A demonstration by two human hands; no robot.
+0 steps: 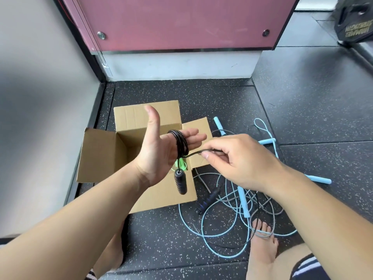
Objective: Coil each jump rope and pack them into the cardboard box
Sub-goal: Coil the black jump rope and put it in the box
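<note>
My left hand point(161, 150) is held up over the open cardboard box point(101, 154), palm toward me, thumb up. A black jump rope point(180, 143) is wound in several turns around its fingers, and one black handle point(180, 182) hangs below the palm. My right hand point(232, 160) pinches the free black cord just right of the coil. The rope's other black handle point(207, 200) lies on the floor. A green rope point(180, 164) shows inside the box. Light blue ropes point(232, 199) lie tangled on the floor to the right.
The dark speckled rubber floor point(161, 239) holds everything. A grey wall point(40, 98) is to the left and a pink panel point(181, 21) is behind the box. A black weight plate point(355, 23) sits top right. My bare feet point(262, 245) rest among the rope loops.
</note>
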